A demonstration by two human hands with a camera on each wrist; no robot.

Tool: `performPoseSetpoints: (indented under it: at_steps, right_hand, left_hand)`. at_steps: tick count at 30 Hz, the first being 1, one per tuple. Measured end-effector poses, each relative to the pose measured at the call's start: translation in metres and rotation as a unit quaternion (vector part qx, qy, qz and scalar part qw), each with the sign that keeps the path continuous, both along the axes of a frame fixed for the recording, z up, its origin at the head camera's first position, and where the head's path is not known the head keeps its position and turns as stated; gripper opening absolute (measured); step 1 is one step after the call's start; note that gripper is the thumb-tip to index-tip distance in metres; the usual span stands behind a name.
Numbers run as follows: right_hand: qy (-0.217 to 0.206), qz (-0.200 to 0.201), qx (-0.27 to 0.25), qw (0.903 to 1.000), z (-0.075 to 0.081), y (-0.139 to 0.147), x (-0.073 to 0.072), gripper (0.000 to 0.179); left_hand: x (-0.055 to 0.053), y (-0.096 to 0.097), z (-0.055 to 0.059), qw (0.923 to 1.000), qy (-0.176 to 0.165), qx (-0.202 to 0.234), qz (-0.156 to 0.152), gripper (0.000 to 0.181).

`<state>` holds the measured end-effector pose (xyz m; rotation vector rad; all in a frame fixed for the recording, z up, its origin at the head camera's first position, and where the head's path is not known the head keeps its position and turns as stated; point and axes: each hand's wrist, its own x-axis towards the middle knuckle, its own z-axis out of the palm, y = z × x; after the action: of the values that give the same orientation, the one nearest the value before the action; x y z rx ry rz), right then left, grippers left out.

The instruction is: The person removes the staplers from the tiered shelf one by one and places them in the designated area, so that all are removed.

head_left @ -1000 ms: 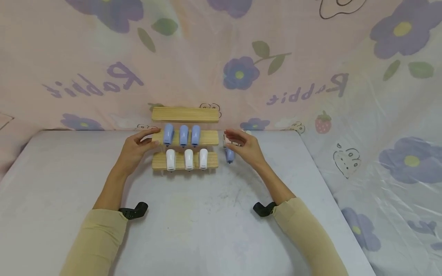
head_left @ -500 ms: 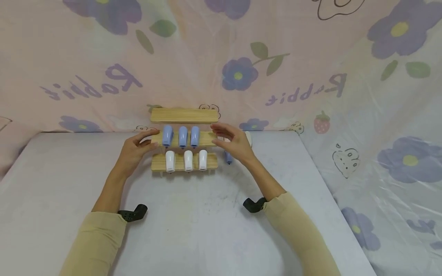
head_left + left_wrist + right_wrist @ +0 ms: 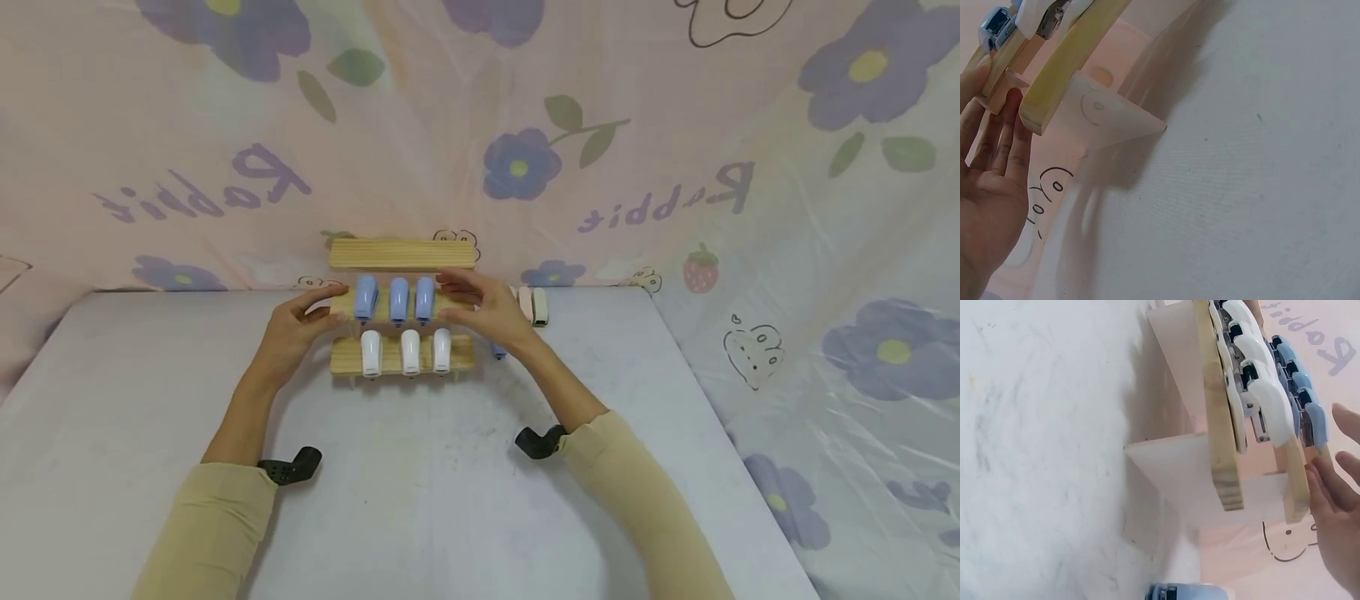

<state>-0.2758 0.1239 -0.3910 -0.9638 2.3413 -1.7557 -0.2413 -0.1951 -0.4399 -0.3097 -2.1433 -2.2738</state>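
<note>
A tiered wooden display rack has a lower board (image 3: 346, 357), a middle board (image 3: 382, 308) and a top board (image 3: 401, 255), with whitish side panels (image 3: 1107, 119). Three white staplers (image 3: 371, 353) stand on the lower board. Three blue staplers (image 3: 365, 298) stand on the middle one. My left hand (image 3: 294, 333) holds the left end of the middle board, thumb at the front and fingers behind. My right hand (image 3: 491, 312) is at that board's right end, fingers extended and spread, fingertips right beside the rightmost blue stapler (image 3: 424, 298).
Right of the rack, a pink stapler (image 3: 526, 306) and a cream stapler (image 3: 540, 307) stand on the white table (image 3: 420, 500). Another blue stapler (image 3: 498, 352) is partly hidden by my right hand. A flower-print curtain (image 3: 420, 125) hangs close behind the rack.
My right hand has moved left from above the loose staplers to the middle board's right end, uncovering the pink and cream staplers. My left hand stays at the left end.
</note>
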Motion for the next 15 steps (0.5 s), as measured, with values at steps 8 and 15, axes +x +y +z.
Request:
performPoseSetpoints:
  at_steps: [8,15]
  right_hand:
    - [0.006,-0.004,0.039,0.9992,0.003,-0.009,0.002,0.066]
    - [0.025,-0.017,0.084,0.996,0.004,-0.016,0.001,0.07]
  left_hand:
    - [0.001,0.0,0.001,1.0,0.004,0.0,-0.002,0.047]
    - [-0.001,-0.001,-0.002,1.0,0.009,0.003,0.0,0.046]
